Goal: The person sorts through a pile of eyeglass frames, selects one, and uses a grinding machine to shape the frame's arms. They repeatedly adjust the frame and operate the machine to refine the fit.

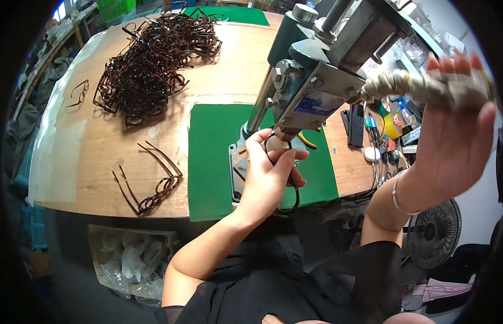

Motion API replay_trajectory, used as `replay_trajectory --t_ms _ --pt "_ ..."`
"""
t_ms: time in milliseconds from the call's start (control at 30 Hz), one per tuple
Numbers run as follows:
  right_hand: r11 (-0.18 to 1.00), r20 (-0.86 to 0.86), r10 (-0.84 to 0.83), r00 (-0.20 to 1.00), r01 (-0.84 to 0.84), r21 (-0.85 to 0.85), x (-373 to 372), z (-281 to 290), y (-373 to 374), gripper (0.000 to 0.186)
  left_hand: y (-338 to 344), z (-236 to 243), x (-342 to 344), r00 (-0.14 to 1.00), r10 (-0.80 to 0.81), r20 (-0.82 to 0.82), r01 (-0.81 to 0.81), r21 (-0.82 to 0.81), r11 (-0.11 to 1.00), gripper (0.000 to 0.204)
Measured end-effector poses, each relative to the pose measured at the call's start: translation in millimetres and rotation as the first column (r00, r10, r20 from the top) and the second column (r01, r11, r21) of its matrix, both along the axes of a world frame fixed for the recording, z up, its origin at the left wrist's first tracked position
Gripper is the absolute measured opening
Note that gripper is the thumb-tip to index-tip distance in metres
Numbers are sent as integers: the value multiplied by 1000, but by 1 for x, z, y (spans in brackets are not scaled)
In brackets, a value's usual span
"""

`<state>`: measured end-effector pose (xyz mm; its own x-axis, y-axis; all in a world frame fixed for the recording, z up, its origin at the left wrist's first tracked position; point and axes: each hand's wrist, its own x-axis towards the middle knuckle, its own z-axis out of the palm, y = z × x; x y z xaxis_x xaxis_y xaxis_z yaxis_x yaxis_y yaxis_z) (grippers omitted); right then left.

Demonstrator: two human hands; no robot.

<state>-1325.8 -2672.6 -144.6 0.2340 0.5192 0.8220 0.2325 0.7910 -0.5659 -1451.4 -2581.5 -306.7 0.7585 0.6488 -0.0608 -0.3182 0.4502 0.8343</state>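
My left hand (266, 175) pinches a dark eyeglass frame (296, 198) beneath the head of a hand-lever press (319, 102). One rim sits right at the press's lower tip, partly covered by my fingers. Raised at the right, my right hand (451, 143) has its fingers hooked over the cloth-wrapped lever (389, 85), palm toward me; the handle's end is slightly blurred. A tortoiseshell eyeglass frame (166, 184) lies on the table left of the press, its temples spread open.
A big heap of dark eyeglass frames (154, 65) covers the table's far left, with a single frame (78, 96) beside it. Under the press lies a green mat (208, 162). Cables and a black box (356, 125) crowd the right. Below are a bin (105, 259) of plastic bags and a fan (434, 232).
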Motion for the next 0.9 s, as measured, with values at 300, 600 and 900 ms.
replay_trajectory --t_ms 300,600,900 --pt "883 -63 -384 921 347 -317 1 -125 -14 33 -2 -9 -69 974 -148 171 187 -236 954 40" --pt "635 -121 63 991 -133 -761 -47 -158 13 21 -14 -20 -81 985 -142 99 152 -98 984 39" --pt "620 -281 245 928 -373 -690 -67 -176 30 21 -22 -28 -98 985 25 -171 36 347 937 39"
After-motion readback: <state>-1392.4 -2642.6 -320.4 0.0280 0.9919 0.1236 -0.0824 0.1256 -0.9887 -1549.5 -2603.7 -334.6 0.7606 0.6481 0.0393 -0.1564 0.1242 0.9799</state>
